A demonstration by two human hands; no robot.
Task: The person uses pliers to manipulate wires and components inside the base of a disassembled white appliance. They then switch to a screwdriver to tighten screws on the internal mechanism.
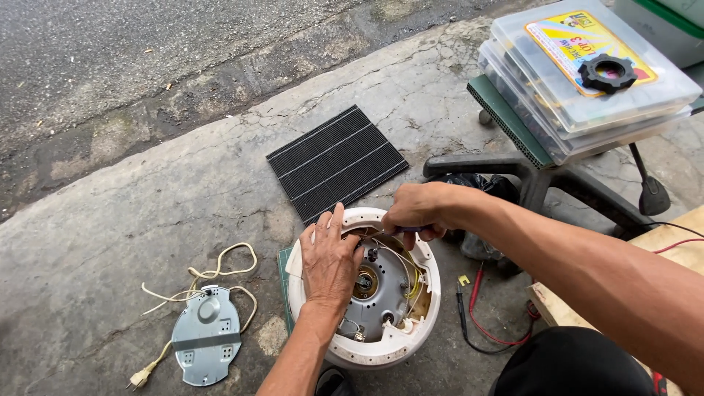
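the upside-down white rice cooker [381, 352] sits on the concrete floor [147, 220]. the left hand [330, 264] lies flat and open on it to keep it still. the right hand [414, 213], at 1 o'clock, is closed around a screwdriver [411, 229] over the wires [411, 268].

A cracked, stained concrete pavement [183, 183] carries the work, bordered at the upper left by rough dark asphalt [110, 51]. Directly on the concrete lie a black ribbed panel [337, 161], a round grey metal base plate [206, 336] with a cream power cord [213, 275] coiled beside it and ending in a plug near the lower left, and an upturned white round appliance shell [381, 348] resting partly on a green mat [283, 282]. Red and black probe leads [477, 308] trail across the ground to its right, near a black bag [480, 183] and the black legs of a stand [477, 165].
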